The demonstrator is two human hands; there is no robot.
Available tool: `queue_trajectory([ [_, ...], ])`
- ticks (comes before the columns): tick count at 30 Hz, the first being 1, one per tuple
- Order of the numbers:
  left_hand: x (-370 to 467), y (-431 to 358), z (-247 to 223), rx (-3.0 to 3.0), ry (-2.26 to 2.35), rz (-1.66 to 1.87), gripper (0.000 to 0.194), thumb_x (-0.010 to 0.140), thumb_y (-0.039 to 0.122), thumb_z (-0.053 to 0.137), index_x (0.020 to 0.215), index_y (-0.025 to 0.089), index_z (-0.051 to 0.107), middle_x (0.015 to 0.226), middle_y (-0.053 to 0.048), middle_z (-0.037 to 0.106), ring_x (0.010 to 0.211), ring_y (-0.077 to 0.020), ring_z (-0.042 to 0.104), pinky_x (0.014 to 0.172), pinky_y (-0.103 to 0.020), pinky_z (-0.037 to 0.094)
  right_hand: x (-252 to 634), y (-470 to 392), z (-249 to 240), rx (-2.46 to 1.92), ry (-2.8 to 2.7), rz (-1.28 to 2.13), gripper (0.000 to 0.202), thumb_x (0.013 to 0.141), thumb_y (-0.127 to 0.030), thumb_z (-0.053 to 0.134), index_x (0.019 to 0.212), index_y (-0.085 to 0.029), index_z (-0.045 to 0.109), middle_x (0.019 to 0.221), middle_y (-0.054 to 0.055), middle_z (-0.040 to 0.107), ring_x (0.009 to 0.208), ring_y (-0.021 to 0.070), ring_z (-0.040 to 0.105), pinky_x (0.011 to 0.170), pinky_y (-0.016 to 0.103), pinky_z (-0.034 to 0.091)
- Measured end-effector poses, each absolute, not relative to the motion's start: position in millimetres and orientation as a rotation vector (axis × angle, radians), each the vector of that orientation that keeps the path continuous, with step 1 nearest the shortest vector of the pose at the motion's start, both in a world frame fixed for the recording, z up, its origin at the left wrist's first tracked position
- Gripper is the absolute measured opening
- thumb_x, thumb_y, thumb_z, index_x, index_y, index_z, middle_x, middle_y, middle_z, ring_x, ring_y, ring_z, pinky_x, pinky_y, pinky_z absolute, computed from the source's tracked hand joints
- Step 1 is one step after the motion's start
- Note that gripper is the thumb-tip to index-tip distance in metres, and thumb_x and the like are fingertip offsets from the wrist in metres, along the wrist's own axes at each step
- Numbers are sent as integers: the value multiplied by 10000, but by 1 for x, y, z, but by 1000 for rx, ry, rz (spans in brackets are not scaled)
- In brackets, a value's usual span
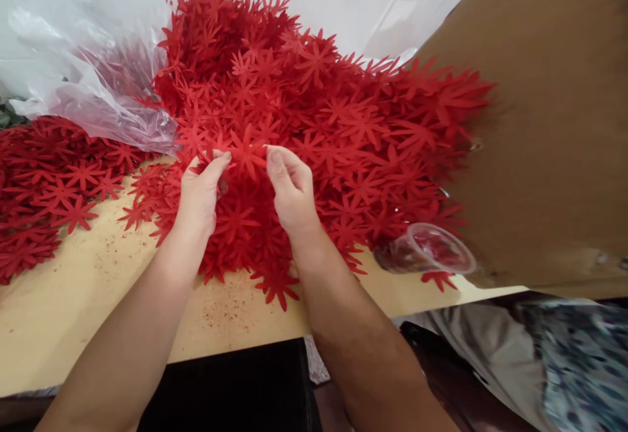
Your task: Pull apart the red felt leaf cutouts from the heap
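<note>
Forearms (350,314), then red star-shaped flower (248,153), apparently fabric

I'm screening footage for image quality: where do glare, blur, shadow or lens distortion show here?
Head view: glare on the plastic bag and the white wall; the red pile smears at its right edge, against the brown board; soft shadow on the table beside the left forearm; stretching towards the picture's edges, likely wide-angle distortion.
</note>
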State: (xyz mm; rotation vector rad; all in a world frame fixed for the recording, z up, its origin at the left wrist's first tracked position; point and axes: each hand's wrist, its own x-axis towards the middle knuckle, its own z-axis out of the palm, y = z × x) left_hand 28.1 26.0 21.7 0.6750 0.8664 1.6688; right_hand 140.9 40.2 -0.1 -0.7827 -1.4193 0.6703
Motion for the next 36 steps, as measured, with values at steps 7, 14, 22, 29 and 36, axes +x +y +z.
queue_trajectory([
  [7, 29, 26, 21, 594, 900, 1685, 164, 576, 163, 688, 675, 172, 558, 548, 91, 520, 428, -7, 421, 431, -162, 315, 136, 39, 4, -751, -1301, 922, 304, 673, -468, 650, 660, -185, 541, 574, -64, 473, 519, 32, 397, 498, 189, 354],
  [14, 13, 34, 24, 435, 904, 1717, 220, 615, 219, 697, 637, 188, 480, 458, 103, 414, 386, -9, 352, 395, -165, 278, 151, 57, -7, -832, -1105, 704, 271, 754, -448, 574, 677, -204, 485, 609, -55, 427, 519, 38, 394, 511, 188, 378],
  [22, 25, 27, 21, 831, 948, 1583, 296, 732, 489, 598, 748, 200, 538, 623, 31, 545, 612, -81, 541, 553, -203, 402, 150, 49, -9, -858, -1350, 234, 315, 816, -420, 491, 1092, -274, 530, 1090, 51, 548, 1035, 172, 533, 941, 420, 434],
  [29, 29, 29, 13, 974, 877, 1480, 87, 721, 141, 545, 786, 168, 596, 716, 22, 639, 630, -75, 552, 668, -225, 456, 137, 28, 3, -879, -1536, 224, 250, 780, -380, 558, 985, -240, 585, 1017, 47, 608, 1020, 182, 540, 963, 426, 418],
  [36, 28, 34, 10, 1176, 937, 1535, 12, 700, 151, 618, 699, 143, 609, 649, 22, 642, 651, -73, 564, 704, -213, 455, 135, 40, -4, -854, -1426, 537, 184, 734, -350, 612, 839, -206, 569, 852, 12, 617, 832, 135, 591, 818, 335, 496],
])
